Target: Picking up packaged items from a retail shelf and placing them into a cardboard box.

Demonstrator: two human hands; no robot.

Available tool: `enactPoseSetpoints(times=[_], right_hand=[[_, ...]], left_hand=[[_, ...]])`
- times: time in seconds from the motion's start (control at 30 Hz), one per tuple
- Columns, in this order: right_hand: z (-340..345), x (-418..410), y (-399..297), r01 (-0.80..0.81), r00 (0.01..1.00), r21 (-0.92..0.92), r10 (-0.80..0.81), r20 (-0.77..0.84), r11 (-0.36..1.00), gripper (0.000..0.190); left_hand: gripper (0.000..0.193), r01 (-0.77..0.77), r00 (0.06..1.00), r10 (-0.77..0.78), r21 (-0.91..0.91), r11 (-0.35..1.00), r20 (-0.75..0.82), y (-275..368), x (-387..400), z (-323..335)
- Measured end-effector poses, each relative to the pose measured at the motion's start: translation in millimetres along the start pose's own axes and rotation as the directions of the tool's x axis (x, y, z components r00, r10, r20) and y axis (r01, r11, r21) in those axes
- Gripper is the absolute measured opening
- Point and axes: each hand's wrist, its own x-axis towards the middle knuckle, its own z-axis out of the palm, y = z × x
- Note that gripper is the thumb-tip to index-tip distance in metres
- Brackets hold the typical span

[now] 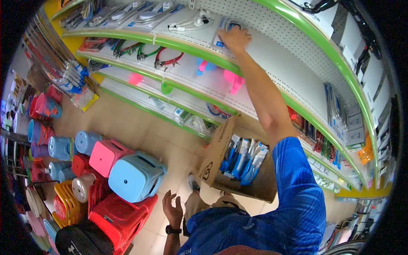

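My right hand (236, 37) reaches up to the upper white shelf and lies over a clear blister pack (219, 40) with a blue label; whether its fingers grip the pack is unclear. Left of it on that shelf are white fittings with a hose (194, 23) and packaged shower hoses (153, 14). My left hand (172, 205) hangs low at my side with its fingers apart, holding nothing, a dark watch on the wrist. An open cardboard box (220, 149) on the floor before me holds several blue and white packages (244, 157).
Green-edged shelves (191, 84) curve across the front, with red and green hoses (169, 60) below. At left stand a light blue plastic stool (135, 178), a pink stool (108, 157) and red plastic chairs (124, 220). More hose packs (334, 108) hang at right.
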Motion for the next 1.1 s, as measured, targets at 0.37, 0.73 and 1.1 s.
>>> enactPoseSetpoints(times=[0.37,0.73,1.1], right_hand=[[-1,-9,19,0.095,0.994,0.069,-0.098,0.051,0.993,0.101],[-161,-57,287,0.360,0.874,-0.282,-0.428,-0.232,0.889,0.067],[-262,-58,597,-0.231,0.944,-0.295,0.140,-0.298,0.927,0.105]], left_hand=[[0.020,-0.069,0.995,0.071,-0.041,0.997,0.068,-10,28,-3],[0.019,-0.418,0.898,0.424,-0.075,0.905,0.119,19,90,40],[0.034,-0.636,0.770,0.623,0.101,0.765,0.139,147,116,95]])
